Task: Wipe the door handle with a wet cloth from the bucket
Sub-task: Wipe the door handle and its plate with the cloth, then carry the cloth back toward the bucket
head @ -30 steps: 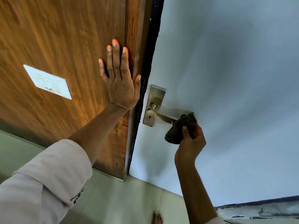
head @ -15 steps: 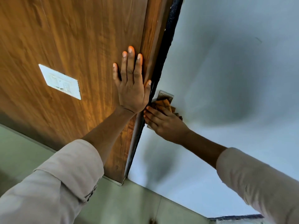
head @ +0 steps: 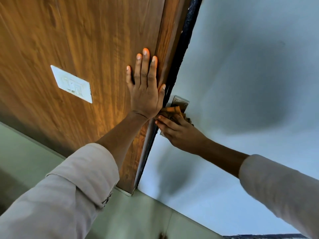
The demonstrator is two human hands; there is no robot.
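My left hand (head: 144, 94) lies flat and open on the wooden panel (head: 86, 49). My right hand (head: 179, 133) presses the brown cloth (head: 172, 112) against the handle backplate (head: 181, 101) — at 3 o'clock of the left. The cloth looks soft and limp — I bunch it, wrapping the metal.

The left hand (head: 145, 94) lies flat on the wooden panel (head: 82, 40) while the right hand (head: 179, 133) presses a brown cloth (head: 172, 112) against the metal handle plate (head: 180, 101).

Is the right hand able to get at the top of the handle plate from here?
Probably yes: the right hand presses the cloth just below the plate's bare top; nothing blocks it.
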